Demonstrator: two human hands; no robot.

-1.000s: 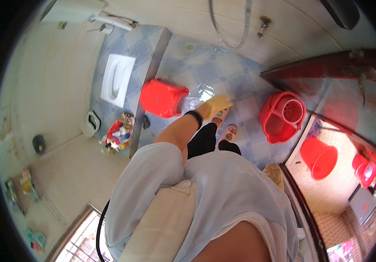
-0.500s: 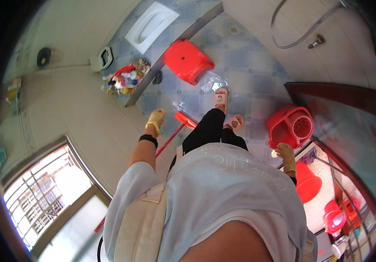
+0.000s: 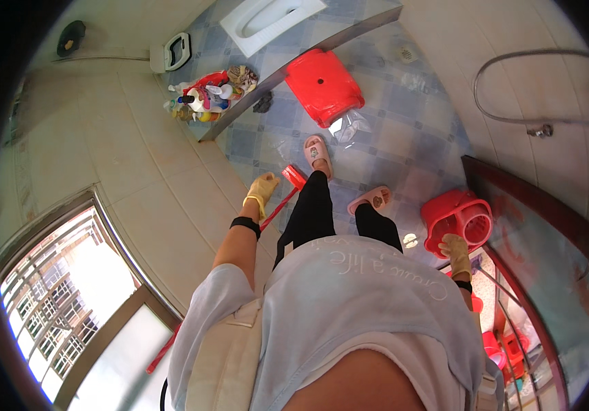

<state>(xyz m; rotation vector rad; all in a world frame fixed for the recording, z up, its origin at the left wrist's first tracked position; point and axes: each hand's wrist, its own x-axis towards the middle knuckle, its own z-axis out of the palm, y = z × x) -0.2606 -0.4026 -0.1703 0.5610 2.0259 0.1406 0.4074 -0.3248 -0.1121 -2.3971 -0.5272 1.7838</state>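
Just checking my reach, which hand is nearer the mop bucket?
Right. The right hand overlaps the mop bucket in view, touch unclear; the left hand is well off to its left.

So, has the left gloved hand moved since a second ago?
Yes: the left hand has moved away from the red stool, toward the window.
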